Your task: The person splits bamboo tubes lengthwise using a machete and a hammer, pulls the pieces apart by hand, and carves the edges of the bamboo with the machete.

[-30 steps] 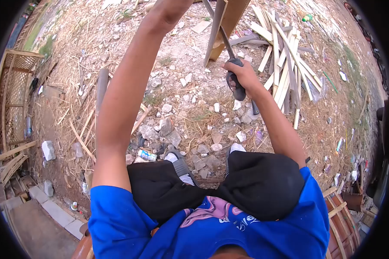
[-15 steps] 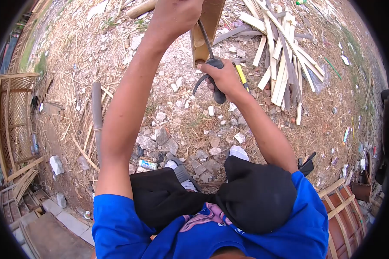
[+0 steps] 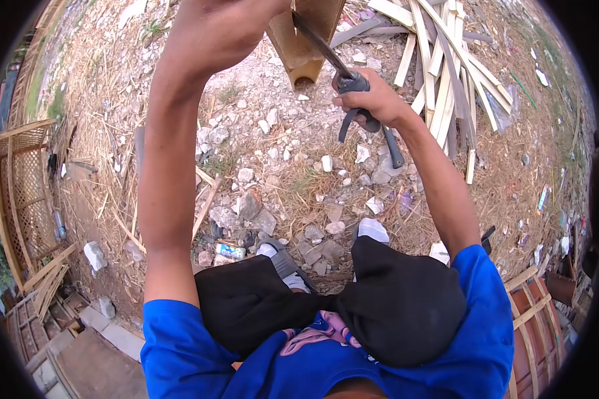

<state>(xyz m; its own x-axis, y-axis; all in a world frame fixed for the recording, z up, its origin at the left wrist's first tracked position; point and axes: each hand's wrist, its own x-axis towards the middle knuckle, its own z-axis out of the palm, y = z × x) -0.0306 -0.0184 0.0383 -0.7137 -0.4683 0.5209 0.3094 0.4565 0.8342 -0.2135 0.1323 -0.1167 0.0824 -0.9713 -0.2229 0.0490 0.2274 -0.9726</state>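
Note:
My right hand (image 3: 373,100) is wrapped round the dark handle of a long-bladed tool (image 3: 323,45), with a black strap hanging from the grip. Its blade runs up and to the left, across a split bamboo piece (image 3: 305,61) whose hollow lower end faces me. At the top edge is my left hand (image 3: 229,30), beside the bamboo's upper part; its fingers are cut off by the frame, so its hold cannot be made out. Below my right hand, another dark handle (image 3: 393,149) lies on the stony ground.
A heap of pale wooden strips (image 3: 439,73) lies at the upper right. Lattice bamboo panels (image 3: 30,193) stand at the left. Stones (image 3: 249,206) and a small can (image 3: 230,251) lie near my feet. A slatted reddish frame (image 3: 538,319) is at the lower right.
The bamboo piece has swung and tilted, now showing its hollow end. My right hand has moved right with the tool, whose blade shows more. My left hand has shifted left and closer to the camera.

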